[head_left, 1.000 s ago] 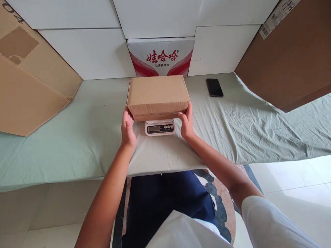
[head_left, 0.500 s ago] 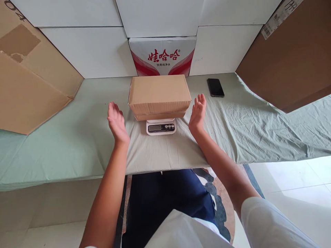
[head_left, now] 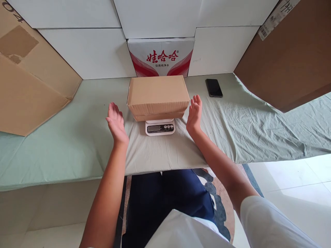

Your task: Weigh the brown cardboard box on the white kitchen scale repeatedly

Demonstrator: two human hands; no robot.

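A closed brown cardboard box rests on a small white digital kitchen scale, hiding the scale's platform. The scale's dark display and round buttons face me; no reading can be made out. To the left of the box, my left hand is open, palm turned inward, apart from the cardboard. My right hand is close beside the box's right side, also open with fingers stretched upward. Neither hand holds anything.
A black phone lies on the green cloth to the right. Behind the box stands a white-and-red carton against white panels. Large cardboard sheets flank the surface, a tan one left and a brown one right.
My right hand has shifted slightly left, closer to the box's side. My left hand keeps nearly the same place. The whole view has moved a little; the box stays on the scale.
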